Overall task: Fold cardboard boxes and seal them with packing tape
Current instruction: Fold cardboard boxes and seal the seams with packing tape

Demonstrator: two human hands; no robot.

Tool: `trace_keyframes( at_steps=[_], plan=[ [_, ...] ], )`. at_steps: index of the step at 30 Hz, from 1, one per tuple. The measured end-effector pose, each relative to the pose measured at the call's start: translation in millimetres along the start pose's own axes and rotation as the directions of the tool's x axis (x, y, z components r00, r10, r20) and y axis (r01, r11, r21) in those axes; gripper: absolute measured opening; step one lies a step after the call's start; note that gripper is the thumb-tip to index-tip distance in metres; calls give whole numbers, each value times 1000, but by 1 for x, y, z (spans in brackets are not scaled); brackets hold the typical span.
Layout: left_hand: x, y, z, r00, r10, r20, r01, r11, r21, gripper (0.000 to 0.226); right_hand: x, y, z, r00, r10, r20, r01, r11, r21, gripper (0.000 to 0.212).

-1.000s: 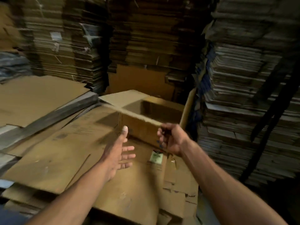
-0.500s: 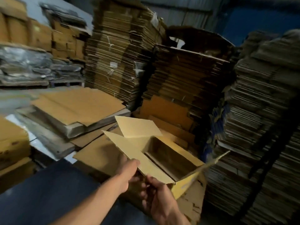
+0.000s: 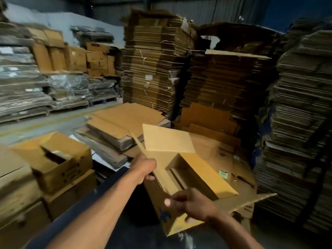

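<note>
- Room: a dim warehouse space is shown, bounded by a pale wall (image 3: pixel 75 22) at upper left and corrugated metal sheeting (image 3: pixel 206 9) behind.
- Stock, rear: tall stacks of flattened cardboard (image 3: pixel 152 58) are ranged across the back and right, rising nearly to the top of the view.
- Stock, left: wrapped bundles (image 3: pixel 19 90) are stored on pallets along the left wall, with assembled cartons (image 3: pixel 75 58) stacked beside them.
- Floor: a grey floor (image 3: pixel 53 123) is seen, on which a low pile of flat sheets (image 3: pixel 124 126) is laid near the centre.
- Near left: a closed carton (image 3: pixel 59 164) with a partly sunken top is set on other boxes.
- Foreground surface: a dark blue surface (image 3: pixel 75 218) is seen below the arms; what it is cannot be told.
- Cardboard box (image 3: pixel 195 177): held in the air at lower centre, above the dark surface and in front of the stacks. Its mouth is turned upward and away from the viewer, with all flaps spread. Its long axis is laid from near left to far right, and the body is tilted.
- Left hand (image 3: pixel 145 168): its fingers are curled round the near-left flap, which is gripped at its edge.
- Right hand (image 3: pixel 194 203): the near wall of the box is pinched between thumb and fingers close to the lower corner.
</note>
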State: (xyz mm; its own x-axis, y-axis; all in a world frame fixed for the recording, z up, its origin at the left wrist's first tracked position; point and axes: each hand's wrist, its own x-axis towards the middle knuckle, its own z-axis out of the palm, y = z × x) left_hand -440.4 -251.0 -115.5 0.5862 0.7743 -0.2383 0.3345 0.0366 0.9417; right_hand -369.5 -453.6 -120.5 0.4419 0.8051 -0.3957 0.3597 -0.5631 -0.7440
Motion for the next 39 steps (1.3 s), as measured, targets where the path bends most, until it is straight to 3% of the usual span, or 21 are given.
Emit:
trace_keyframes(
  at_steps=[2, 5, 8, 10, 12, 14, 16, 20, 24, 27, 29, 31, 33, 35, 39],
  plan=[
    [3, 2, -22, 997, 21, -73, -14, 995, 100, 24, -23, -7, -13, 987, -157, -39, 142, 957, -251, 73],
    [8, 5, -66, 991, 3, -132, 30, 968, 247, 24, -56, -15, -32, 963, -268, -14, 209, 780, -590, 92],
    [18, 6, -105, 988, -16, -153, 76, 916, 394, 24, -53, -3, -36, 974, -216, 74, 176, 506, -844, 119],
    [31, 4, -123, 987, 6, -162, 80, 854, 514, 26, -34, 8, -22, 983, -163, 78, 146, 461, -875, 115],
    [46, 4, -132, 992, 31, -119, 50, 783, 620, 25, -7, 17, -2, 973, -225, 50, 153, 468, -870, 86],
    [64, 4, -134, 997, 56, -45, -9, 715, 699, 25, 23, 16, 17, 966, -256, 39, 182, 563, -807, 44],
    [81, 0, -134, 996, 74, 45, -83, 660, 747, 20, 51, 7, 35, 970, -237, 56, 198, 629, -752, 24],
    [114, -14, -135, 961, 115, 253, -269, 608, 747, 9, 78, -40, 56, 977, -189, 97, 202, 687, -698, 21],
    [127, -49, -121, 878, 17, 478, -405, 558, 724, 29, 83, -79, 68, 986, -74, 149, 151, 777, -611, 17],
    [123, -88, -103, 776, 31, 631, -567, 475, 674, 47, 88, -85, 81, 968, 152, 199, 11, 768, -641, 17],
    [122, -103, -97, 676, -4, 737, -647, 475, 596, 56, 94, -85, 87, 927, 268, 263, -39, 765, -643, 11],
    [132, -112, -97, 588, -124, 799, -629, 550, 549, 59, 101, -82, 87, 897, 322, 303, -70, 779, -623, 26],
    [148, -125, -101, 523, -285, 803, -566, 588, 577, 58, 109, -80, 82, 890, 352, 289, -123, 797, -592, 24],
    [161, -143, -105, 525, -354, 774, -524, 582, 622, 46, 120, -73, 79, 903, 350, 247, -157, 807, -569, 16],
    [182, -173, -113, 567, -362, 739, -234, 790, 567, 21, 148, -39, 87, 967, 255, -18, -228, 828, -512, 39]
  ],
)
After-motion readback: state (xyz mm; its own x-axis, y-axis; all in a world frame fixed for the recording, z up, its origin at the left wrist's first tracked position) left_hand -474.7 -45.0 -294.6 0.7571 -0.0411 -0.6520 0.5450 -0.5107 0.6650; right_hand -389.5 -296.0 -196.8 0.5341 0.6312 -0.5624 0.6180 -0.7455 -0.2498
